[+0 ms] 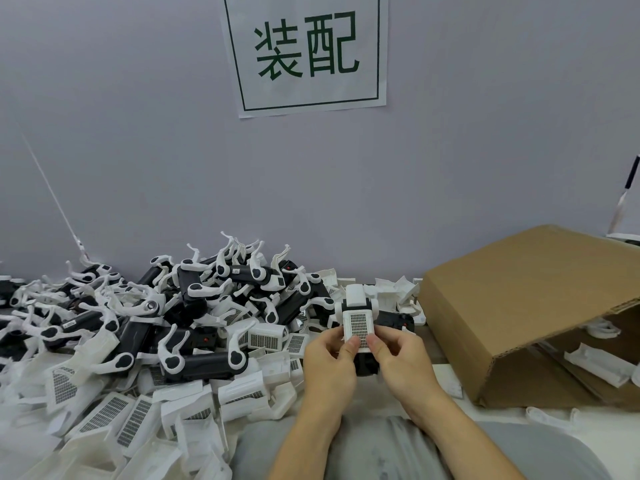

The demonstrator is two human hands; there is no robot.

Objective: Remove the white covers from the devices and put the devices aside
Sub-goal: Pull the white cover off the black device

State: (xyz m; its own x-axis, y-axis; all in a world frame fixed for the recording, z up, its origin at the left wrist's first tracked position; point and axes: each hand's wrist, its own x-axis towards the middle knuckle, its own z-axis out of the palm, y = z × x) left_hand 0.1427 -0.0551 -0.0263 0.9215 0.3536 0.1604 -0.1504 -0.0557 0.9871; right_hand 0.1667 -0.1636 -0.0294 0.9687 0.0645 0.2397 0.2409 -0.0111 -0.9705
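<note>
White cover (pixel 358 325) on black device (pixel 367 365), left hand (pixel 330 363) and right hand (pixel 403 358) gripping it, thumbs pressing cover

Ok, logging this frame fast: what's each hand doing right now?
Left hand: holding the device, thumb pressed on its white cover.
Right hand: holding the same device, thumb on the cover.

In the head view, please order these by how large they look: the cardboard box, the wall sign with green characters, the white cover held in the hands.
1. cardboard box
2. wall sign, nearly as large in the picture; being farther away, its true rank is unsure
3. white cover, held by both hands, clearly smallest
</note>
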